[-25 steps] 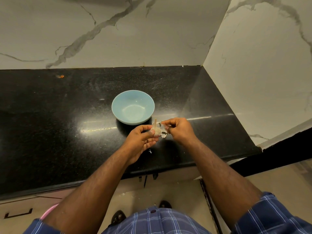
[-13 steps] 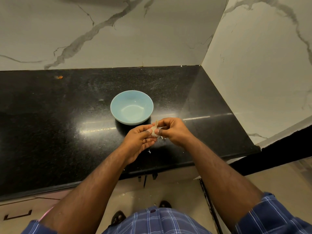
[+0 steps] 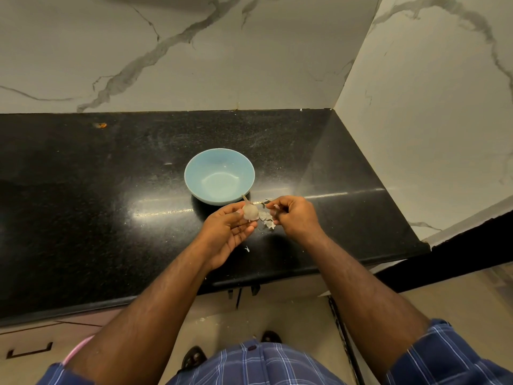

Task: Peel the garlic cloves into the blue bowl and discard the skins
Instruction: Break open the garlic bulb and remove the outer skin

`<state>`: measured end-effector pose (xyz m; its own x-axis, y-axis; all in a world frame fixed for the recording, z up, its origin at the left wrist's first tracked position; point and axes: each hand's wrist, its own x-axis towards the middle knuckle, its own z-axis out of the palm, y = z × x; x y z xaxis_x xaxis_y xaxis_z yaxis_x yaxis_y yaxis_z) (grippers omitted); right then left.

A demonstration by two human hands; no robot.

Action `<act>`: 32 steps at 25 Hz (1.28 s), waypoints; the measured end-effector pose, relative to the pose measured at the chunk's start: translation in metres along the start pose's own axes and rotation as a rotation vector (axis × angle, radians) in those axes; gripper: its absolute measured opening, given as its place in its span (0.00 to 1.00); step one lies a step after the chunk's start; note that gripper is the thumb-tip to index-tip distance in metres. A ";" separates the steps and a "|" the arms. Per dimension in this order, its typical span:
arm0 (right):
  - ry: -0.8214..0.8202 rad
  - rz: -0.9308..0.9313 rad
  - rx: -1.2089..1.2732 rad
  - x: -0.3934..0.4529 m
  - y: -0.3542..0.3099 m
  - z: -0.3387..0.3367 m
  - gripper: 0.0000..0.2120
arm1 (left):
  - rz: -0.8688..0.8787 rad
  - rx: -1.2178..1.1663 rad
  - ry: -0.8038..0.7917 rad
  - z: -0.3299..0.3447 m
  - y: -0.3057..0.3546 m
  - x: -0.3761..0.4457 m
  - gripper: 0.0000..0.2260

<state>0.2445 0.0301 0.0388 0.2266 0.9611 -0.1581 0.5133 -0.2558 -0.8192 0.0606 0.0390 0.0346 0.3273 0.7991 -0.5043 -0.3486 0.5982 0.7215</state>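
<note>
A pale garlic bulb (image 3: pixel 250 212) with a short stem sits between the thumb and fingers of my left hand (image 3: pixel 227 232), just in front of the blue bowl (image 3: pixel 219 176). My right hand (image 3: pixel 295 216) is beside it on the right, its fingertips pinching papery garlic skin (image 3: pixel 266 218) that hangs between the two hands. The bowl stands upright on the black countertop (image 3: pixel 111 204) and looks empty inside.
A small skin flake (image 3: pixel 247 248) lies on the counter under my hands. An orange speck (image 3: pixel 100 125) sits far back on the left. Marble walls close the counter at the back and right. The counter's front edge runs just below my wrists.
My hands have drawn apart: the right hand moved right, pulling a strip of skin off the bulb. More of the bulb shows in my left hand.
</note>
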 end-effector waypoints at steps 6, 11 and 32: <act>-0.058 -0.025 -0.226 0.000 -0.008 -0.019 0.25 | -0.050 -0.081 0.013 -0.002 0.001 -0.001 0.12; 0.048 -0.193 -0.056 -0.004 -0.011 -0.008 0.13 | -0.004 -0.044 0.014 -0.007 -0.004 0.003 0.15; 0.001 -0.085 0.108 -0.007 -0.002 0.008 0.07 | 0.012 0.011 0.035 -0.004 -0.006 0.002 0.11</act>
<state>0.2355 0.0251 0.0369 0.1868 0.9787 -0.0847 0.4389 -0.1603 -0.8841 0.0594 0.0369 0.0272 0.2920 0.8082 -0.5114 -0.3428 0.5877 0.7329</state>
